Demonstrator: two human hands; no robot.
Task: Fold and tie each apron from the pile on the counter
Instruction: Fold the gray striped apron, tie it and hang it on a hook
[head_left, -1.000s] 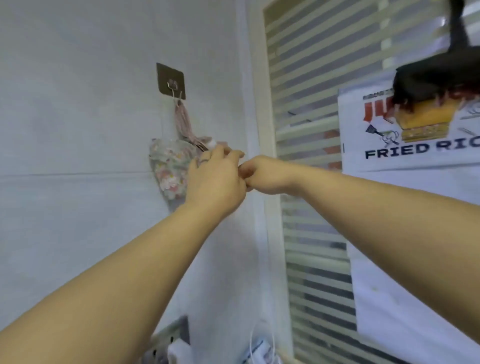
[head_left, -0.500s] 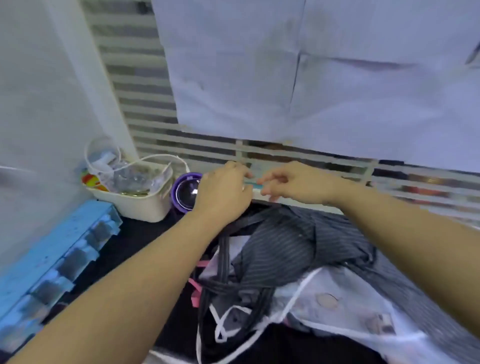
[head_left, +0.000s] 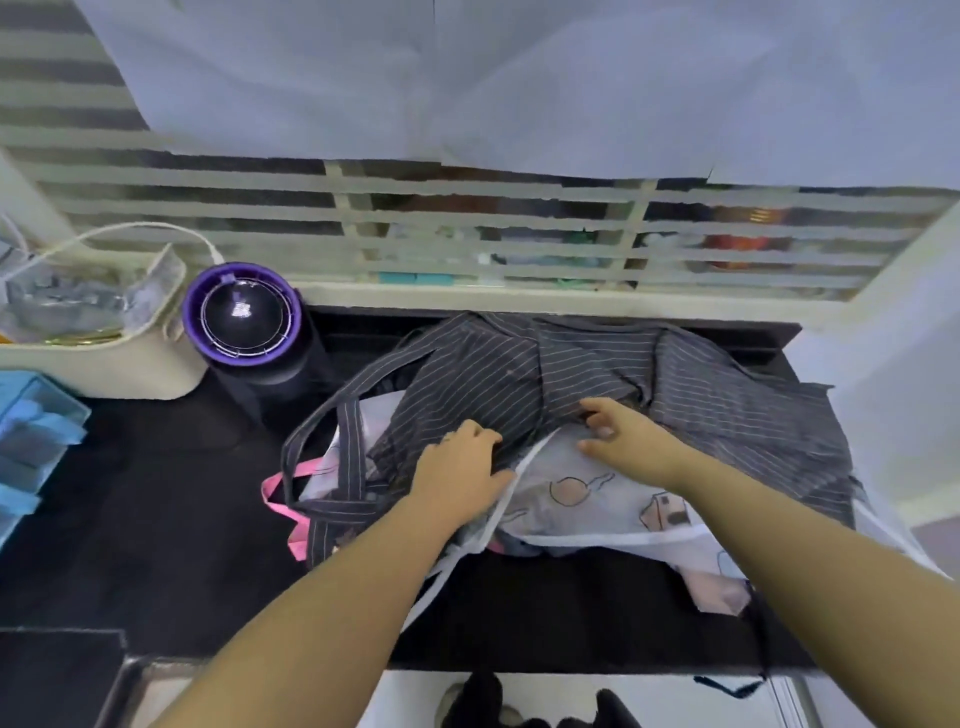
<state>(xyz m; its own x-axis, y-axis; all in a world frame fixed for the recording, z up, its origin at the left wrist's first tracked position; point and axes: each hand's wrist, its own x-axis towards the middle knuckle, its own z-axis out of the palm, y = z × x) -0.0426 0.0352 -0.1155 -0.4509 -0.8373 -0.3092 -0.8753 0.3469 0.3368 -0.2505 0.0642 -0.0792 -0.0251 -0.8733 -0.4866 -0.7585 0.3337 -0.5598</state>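
A pile of aprons lies on the black counter (head_left: 156, 519). On top is a dark pinstriped apron (head_left: 571, 364) with long straps looping to the left. Under it is a white printed apron (head_left: 597, 501) with white ties. A pink strap (head_left: 278, 493) pokes out at the pile's left edge. My left hand (head_left: 460, 467) lies on the striped apron's near edge with its fingers curled into the cloth. My right hand (head_left: 621, 436) is just to the right, fingers spread, fingertips touching the striped cloth where it meets the white apron.
A black cylinder with a purple rim (head_left: 241, 317) stands left of the pile, beside a cream basket (head_left: 104, 358) of clutter. A blue tray (head_left: 31, 431) sits at the far left. A slatted window and ledge (head_left: 467, 296) run behind; a white wall (head_left: 893, 364) closes the right.
A second ago both hands were up at a floral bundle hanging on a wall hook. The view has dropped to the counter, and both hands have come down onto the apron pile.
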